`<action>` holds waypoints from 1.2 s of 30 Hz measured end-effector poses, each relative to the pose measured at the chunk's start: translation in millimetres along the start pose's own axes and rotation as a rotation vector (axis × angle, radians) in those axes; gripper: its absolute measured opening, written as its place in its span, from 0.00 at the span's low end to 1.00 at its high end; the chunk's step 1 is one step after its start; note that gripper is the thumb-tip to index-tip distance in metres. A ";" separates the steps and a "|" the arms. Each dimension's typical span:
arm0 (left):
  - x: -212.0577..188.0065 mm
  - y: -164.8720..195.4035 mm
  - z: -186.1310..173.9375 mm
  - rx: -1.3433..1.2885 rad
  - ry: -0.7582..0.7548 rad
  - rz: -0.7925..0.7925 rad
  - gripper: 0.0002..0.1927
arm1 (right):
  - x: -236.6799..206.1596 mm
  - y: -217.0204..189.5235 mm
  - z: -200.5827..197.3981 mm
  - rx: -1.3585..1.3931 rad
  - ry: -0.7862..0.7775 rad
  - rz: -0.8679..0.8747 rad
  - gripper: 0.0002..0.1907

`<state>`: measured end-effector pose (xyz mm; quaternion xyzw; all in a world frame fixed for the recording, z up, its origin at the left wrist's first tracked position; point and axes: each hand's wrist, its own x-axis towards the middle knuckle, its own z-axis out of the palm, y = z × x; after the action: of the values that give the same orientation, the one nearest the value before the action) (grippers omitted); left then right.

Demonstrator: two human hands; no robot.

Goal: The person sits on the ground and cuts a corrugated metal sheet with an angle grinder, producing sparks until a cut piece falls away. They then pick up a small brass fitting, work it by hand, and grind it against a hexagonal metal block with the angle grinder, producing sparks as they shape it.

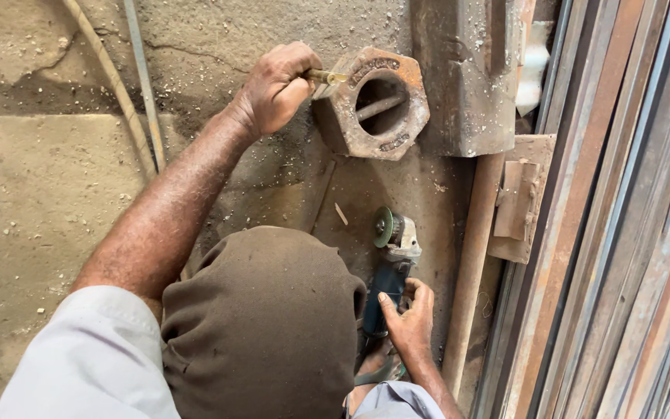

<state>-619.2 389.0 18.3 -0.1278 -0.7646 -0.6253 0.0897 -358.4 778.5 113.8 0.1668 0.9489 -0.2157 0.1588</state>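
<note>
My left hand (277,85) is stretched out ahead of me, fingers curled tight around a thin yellowish rod (327,76). The rod's end passes into the side of a rusty hexagonal metal block (348,124) that lies on the concrete floor (32,194), and a stretch of rod shows again inside the block's round hole. The block sits just beside a heavy rusty steel piece (467,85), touching it or nearly so.

My right hand (406,314) is low and close to my body, wrapped around the dark blue body of an angle grinder (391,264). The grinder rests on the floor with its greenish disc (384,226) pointing away from me, well short of the block. My knee, covered in brown cloth (265,326), fills the middle of the view between my two arms.

To the right of the grinder a rusty pipe (471,256) runs along the floor, and beyond it long steel bars (622,217) lie stacked side by side. A hose (110,85) and a thin rod curve across the floor at upper left, amid grit and small chips.
</note>
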 end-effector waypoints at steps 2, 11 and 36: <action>-0.9 6.1 -1.6 -0.019 0.004 -0.030 0.09 | 0.9 5.2 2.7 -0.033 0.024 -0.057 0.33; -2.6 73.8 4.4 -0.114 0.019 -0.012 0.06 | 6.7 18.0 13.5 -0.042 0.010 -0.075 0.39; 126.3 52.8 104.5 0.004 -0.411 -0.035 0.08 | 7.3 51.2 43.7 0.038 -0.083 -0.070 0.47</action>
<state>-720.7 511.7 84.0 -0.2393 -0.7702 -0.5860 -0.0788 -335.1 803.6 55.4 0.1274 0.9426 -0.2456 0.1870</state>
